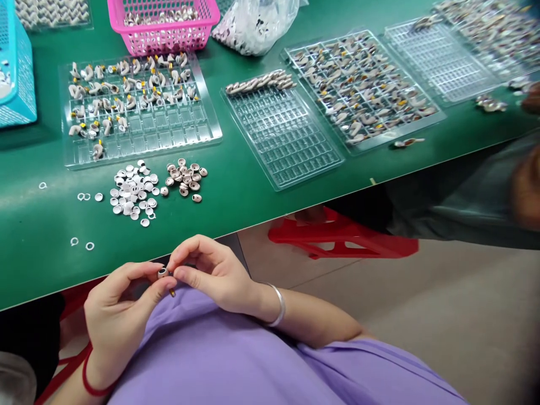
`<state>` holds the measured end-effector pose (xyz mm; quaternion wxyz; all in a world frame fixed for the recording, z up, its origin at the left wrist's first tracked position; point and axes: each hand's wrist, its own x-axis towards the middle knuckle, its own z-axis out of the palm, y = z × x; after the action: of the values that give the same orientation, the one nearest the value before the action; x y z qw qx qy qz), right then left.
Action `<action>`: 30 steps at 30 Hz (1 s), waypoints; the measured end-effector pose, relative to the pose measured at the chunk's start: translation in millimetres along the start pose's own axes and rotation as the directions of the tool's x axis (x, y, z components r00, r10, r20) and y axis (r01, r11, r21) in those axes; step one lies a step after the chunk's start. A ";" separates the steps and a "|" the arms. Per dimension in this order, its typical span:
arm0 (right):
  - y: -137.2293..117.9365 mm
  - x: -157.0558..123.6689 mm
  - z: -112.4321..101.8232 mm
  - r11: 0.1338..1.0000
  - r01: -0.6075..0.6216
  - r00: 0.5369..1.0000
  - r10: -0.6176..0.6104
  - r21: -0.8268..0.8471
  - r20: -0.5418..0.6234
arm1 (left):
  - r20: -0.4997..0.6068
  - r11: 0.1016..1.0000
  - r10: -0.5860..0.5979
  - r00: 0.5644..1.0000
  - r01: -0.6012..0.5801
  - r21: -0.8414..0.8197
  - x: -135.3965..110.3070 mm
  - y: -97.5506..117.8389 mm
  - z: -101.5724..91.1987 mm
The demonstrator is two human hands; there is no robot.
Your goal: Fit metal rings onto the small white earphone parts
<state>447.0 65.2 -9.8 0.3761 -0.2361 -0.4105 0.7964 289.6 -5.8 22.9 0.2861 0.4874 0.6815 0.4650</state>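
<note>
In front of my purple top, my left hand (pixel 118 315) pinches a small beige earbud part (pixel 162 273) between thumb and fingertips. A dark round opening shows on its upper face, and a little golden strip (pixel 172 292) hangs below my left thumb. My right hand (pixel 217 275) is closed in a pinch right against the part's right side; what lies between these fingertips is too small to make out. On the green table (pixel 34 225) beyond are a pile of small white discs (pixel 133 188) and a pile of beige cup-shaped pieces (pixel 184 177).
Behind the piles lies a clear tray (pixel 169 135) partly filled with earbud parts. Rightward are a tray (pixel 291 140) with a row of pieces and a fuller tray (pixel 367 84). A pink basket (pixel 164 39), plastic bag (pixel 257 25) and blue basket (pixel 21 84) stand farther back. Someone sits at right.
</note>
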 end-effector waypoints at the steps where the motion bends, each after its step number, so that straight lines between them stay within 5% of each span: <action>1: -0.7 0.0 -0.1 0.998 0.034 0.999 -0.034 -0.055 -0.006 | 0.002 1.000 -0.002 1.000 0.002 -0.005 -0.6 -0.1 0.4; 5: -2.3 0.2 -0.5 0.918 0.238 0.967 -0.256 -0.317 -0.016 | -0.017 1.000 -0.012 1.000 0.012 -0.020 -2.1 -0.8 2.0; 11: -5.5 -4.6 1.2 0.629 0.485 0.844 -0.518 -0.607 0.138 | -0.088 0.995 0.048 0.995 -0.056 -0.088 -3.0 -5.4 5.2; 18: -1.8 -6.6 3.7 0.573 0.514 0.820 -0.546 -0.638 0.171 | -0.104 0.995 0.102 0.989 -0.100 0.022 -8.1 -13.3 2.8; 24: -0.1 -5.8 2.5 0.527 0.573 0.792 -0.553 -0.628 0.259 | 0.004 0.971 0.161 0.987 -0.159 0.177 -5.2 -14.7 -1.8; 30: 2.2 -3.3 -1.6 0.351 0.677 0.694 -0.596 -0.647 0.404 | 0.015 0.975 0.162 0.987 -0.163 0.153 -3.7 -13.4 -1.2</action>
<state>449.2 62.5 -12.2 0.4990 -0.1524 -0.7789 0.3478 284.6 -10.9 10.9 0.2094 0.5626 0.6729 0.4323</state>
